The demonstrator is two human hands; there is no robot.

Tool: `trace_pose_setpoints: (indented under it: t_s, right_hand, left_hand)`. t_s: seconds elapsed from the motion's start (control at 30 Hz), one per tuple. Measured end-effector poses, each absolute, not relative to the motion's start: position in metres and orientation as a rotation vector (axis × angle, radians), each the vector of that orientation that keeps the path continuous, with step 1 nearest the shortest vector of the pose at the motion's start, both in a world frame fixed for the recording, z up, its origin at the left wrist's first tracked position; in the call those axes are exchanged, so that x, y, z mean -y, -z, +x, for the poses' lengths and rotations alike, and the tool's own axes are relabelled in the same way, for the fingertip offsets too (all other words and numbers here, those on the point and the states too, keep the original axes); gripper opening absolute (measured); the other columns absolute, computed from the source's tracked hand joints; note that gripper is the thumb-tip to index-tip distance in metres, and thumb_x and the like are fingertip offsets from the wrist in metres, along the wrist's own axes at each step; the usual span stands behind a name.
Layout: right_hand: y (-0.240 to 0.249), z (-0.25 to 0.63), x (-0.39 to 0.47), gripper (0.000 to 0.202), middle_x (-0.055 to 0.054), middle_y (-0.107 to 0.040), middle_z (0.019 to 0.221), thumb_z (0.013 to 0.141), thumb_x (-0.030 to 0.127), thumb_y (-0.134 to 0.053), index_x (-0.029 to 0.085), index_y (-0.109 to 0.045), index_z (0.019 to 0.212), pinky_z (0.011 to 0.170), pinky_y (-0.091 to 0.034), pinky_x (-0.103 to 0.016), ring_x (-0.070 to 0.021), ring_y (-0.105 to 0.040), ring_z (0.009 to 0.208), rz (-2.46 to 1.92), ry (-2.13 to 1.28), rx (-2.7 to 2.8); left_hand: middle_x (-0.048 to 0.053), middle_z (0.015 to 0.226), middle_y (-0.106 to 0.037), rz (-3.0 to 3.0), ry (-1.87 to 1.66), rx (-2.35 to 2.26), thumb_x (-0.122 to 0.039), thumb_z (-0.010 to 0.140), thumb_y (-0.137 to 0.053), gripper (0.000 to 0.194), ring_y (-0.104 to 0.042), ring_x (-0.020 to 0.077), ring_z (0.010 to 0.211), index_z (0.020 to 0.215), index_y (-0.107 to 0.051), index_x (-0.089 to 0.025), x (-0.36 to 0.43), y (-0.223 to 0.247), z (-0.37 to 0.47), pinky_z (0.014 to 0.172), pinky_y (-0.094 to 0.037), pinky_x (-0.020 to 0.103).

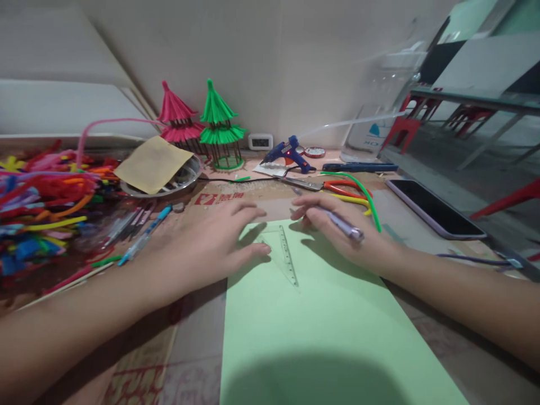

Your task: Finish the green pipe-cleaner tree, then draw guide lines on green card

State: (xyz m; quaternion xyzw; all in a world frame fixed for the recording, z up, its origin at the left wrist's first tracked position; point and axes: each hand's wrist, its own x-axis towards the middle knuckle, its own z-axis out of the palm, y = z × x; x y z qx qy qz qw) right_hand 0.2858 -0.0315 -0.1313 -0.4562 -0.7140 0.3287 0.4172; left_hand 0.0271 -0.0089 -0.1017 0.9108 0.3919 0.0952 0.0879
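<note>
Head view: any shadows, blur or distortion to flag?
Head view: broad shadow across the near end of the paper, smaller ones beside the left hand and right hand; head view, right side: bottle looks soft and leans outward, probably wide-lens stretch.

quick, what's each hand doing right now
Left hand: open, fingers spread, at the clear set square.
Right hand: closed around a purple pen.
</note>
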Motion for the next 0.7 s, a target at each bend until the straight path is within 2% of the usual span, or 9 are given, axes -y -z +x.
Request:
trace_pose_setpoints:
  t_s: [0.07,0.17,0.27,0.4,0.47,0.57,0.63,0.7]
  right_hand:
    - [0.132,0.285,0.033,0.024,-0.010,-0.073,0.116,0.099,0.042,-0.057,0.025,-0.063,0.114,0.092,-0.055,-0.044,-0.0270,-0.070,0.105,-1.106,-0.708,2.030]
    - [0.132,0.283,0.035,0.038,-0.014,-0.069,0.131,0.089,0.044,-0.071,0.025,-0.061,0.121,0.100,-0.050,-0.054,-0.0348,-0.064,0.121,-1.110,-0.641,2.260]
    - [0.132,0.281,0.036,0.055,-0.017,-0.063,0.141,0.084,0.044,-0.077,0.023,-0.056,0.130,0.104,-0.048,-0.056,-0.0370,-0.059,0.129,-1.169,-0.660,2.313]
    - [0.128,0.278,0.034,0.055,-0.018,-0.059,0.144,0.084,0.040,-0.076,0.022,-0.053,0.130,0.108,-0.044,-0.057,-0.0369,-0.055,0.134,-1.195,-0.688,2.320]
    - [0.124,0.274,0.031,0.049,-0.015,-0.062,0.139,0.084,0.038,-0.075,0.024,-0.053,0.126,0.106,-0.045,-0.055,-0.0349,-0.058,0.129,-1.172,-0.758,2.291]
    - [0.122,0.262,0.027,0.033,-0.008,-0.066,0.115,0.086,0.030,-0.069,0.025,-0.052,0.114,0.091,-0.052,-0.043,-0.0261,-0.065,0.104,-1.106,-0.871,2.171]
    - [0.125,0.256,0.023,0.029,-0.002,-0.062,0.098,0.083,0.025,-0.068,0.025,-0.051,0.106,0.080,-0.052,-0.035,-0.0199,-0.062,0.086,-1.041,-0.912,2.040]
    - [0.131,0.255,0.017,0.028,0.002,-0.056,0.089,0.082,0.025,-0.069,0.026,-0.050,0.103,0.073,-0.049,-0.031,-0.0164,-0.056,0.077,-0.964,-1.015,1.870]
  left_hand:
    - [0.014,0.141,-0.059,2.752,-0.158,-1.299,-0.066,0.087,-0.064,0.069,-0.056,0.0375,0.127,0.138,-0.057,-0.021,0.008,0.096,0.024,0.101,-0.049,0.048]
    - [0.013,0.138,-0.063,2.692,-0.052,-1.339,-0.065,0.086,-0.063,0.069,-0.062,0.0347,0.120,0.140,-0.056,-0.022,0.008,0.091,0.025,0.093,-0.053,0.041]
    - [0.013,0.135,-0.066,2.532,-0.001,-1.354,-0.066,0.088,-0.058,0.068,-0.065,0.0324,0.118,0.138,-0.057,-0.020,0.004,0.088,0.028,0.092,-0.053,0.039]
    - [0.009,0.123,-0.072,2.419,-0.023,-1.326,-0.059,0.088,-0.058,0.053,-0.067,0.0309,0.112,0.124,-0.064,-0.021,-0.006,0.084,0.025,0.092,-0.052,0.040]
    - [0.008,0.116,-0.073,2.319,-0.124,-1.299,-0.055,0.087,-0.059,0.049,-0.069,0.0295,0.104,0.121,-0.064,-0.021,-0.007,0.084,0.026,0.087,-0.054,0.040]
    - [0.009,0.119,-0.072,1.989,-0.419,-1.116,-0.052,0.090,-0.059,0.054,-0.071,0.0259,0.100,0.133,-0.055,-0.019,-0.002,0.087,0.036,0.081,-0.056,0.037]
    - [0.011,0.118,-0.073,1.743,-0.574,-0.933,-0.048,0.094,-0.056,0.057,-0.073,0.0236,0.098,0.141,-0.046,-0.017,0.004,0.089,0.043,0.080,-0.058,0.035]
    - [0.014,0.118,-0.074,1.647,-0.654,-0.838,-0.047,0.102,-0.045,0.054,-0.074,0.0232,0.100,0.146,-0.040,-0.016,0.010,0.091,0.046,0.085,-0.059,0.038]
